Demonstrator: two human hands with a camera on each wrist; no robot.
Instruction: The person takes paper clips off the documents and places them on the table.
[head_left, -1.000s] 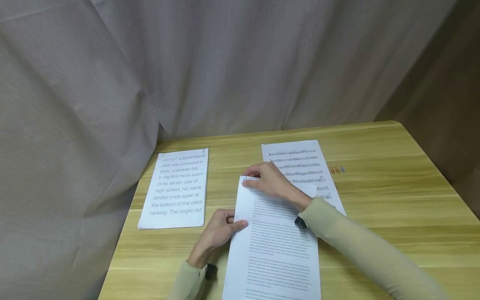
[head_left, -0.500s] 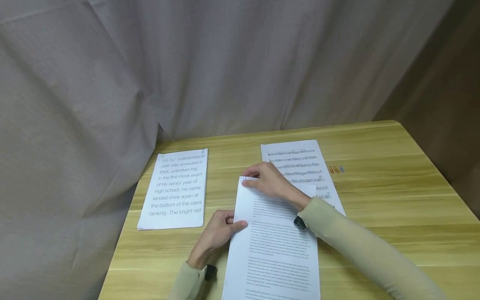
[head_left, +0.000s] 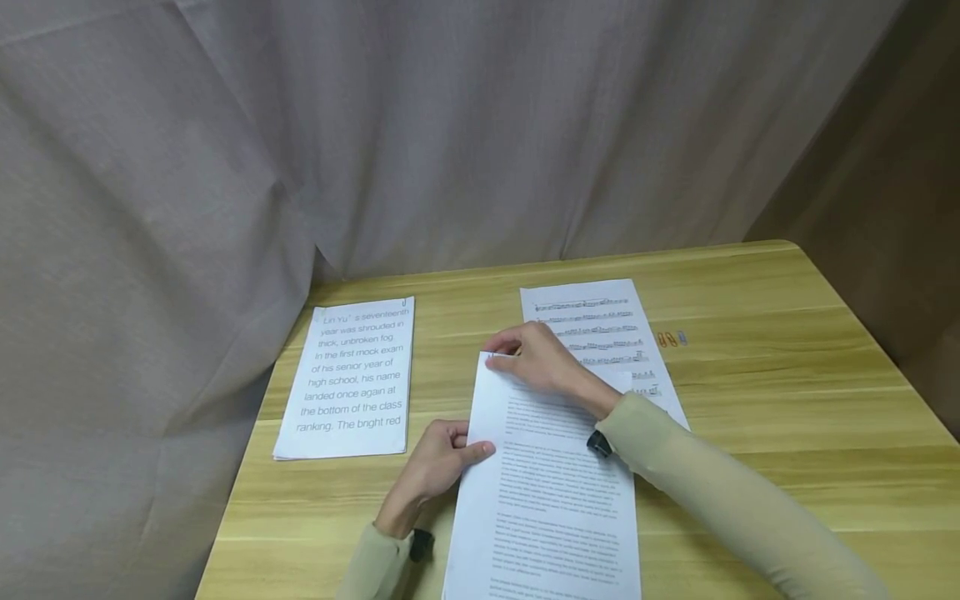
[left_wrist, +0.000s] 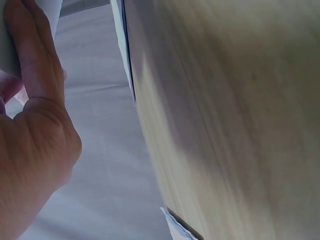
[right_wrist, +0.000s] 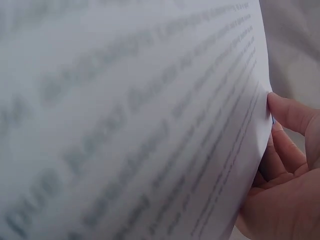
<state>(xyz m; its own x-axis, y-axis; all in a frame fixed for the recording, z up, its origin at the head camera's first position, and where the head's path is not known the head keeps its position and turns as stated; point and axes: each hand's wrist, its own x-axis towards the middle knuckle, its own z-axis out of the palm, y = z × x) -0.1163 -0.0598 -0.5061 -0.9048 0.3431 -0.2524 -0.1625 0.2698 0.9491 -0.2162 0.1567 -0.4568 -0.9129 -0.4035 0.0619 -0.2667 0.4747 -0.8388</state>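
A stack of printed sheets (head_left: 558, 500) is held up in front of the person, tilted over the wooden table. My left hand (head_left: 438, 457) grips its left edge, thumb on the front and fingers behind. At the top left corner my right hand (head_left: 536, 357) pinches the top edge, where a small blue paper clip (right_wrist: 273, 120) shows between thumb and fingers in the right wrist view. Most of that clip is hidden by the fingers. The left wrist view catches the left hand (left_wrist: 40, 115) flat along the back of the paper.
A clipped stack of large-print pages (head_left: 352, 383) lies on the left of the table (head_left: 787, 375). Sheet music (head_left: 588, 312) lies behind the right hand, partly covered. Several loose paper clips (head_left: 671, 339) sit to its right. A grey curtain (head_left: 487, 125) hangs behind.
Both hands keep their hold on the sheets with hardly any movement. The head view has shifted very slightly.
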